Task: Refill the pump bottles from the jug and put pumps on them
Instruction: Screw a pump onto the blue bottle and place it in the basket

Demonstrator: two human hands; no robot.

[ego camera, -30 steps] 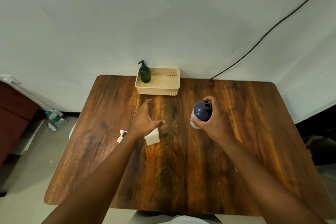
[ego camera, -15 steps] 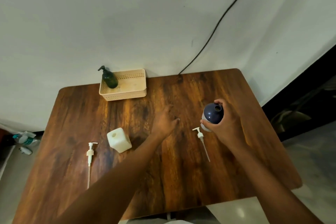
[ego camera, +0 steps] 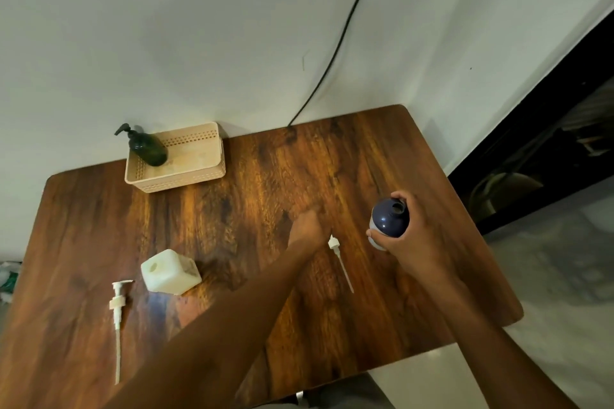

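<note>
Right hand (ego camera: 419,236) grips the open blue bottle (ego camera: 389,218) upright on the desk (ego camera: 415,156); left hand (ego camera: 307,226), blurred, grip indeterminate, nears the pump (ego camera: 339,257), risking knocking it.

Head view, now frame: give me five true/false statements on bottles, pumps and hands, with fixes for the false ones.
1. The right hand grips the blue bottle, whose neck is open with no pump on it. True.
2. The green bottle lies on the bare table. False: it stands in the beige basket, pump fitted.
3. Two loose white pumps lie on the table. True: one beside the left hand, the other pump near the left edge.
4. The left hand holds the white square bottle. False: that bottle sits alone, uncapped.
5. The basket is at the table's near edge. False: it is at the far edge by the wall.
</note>
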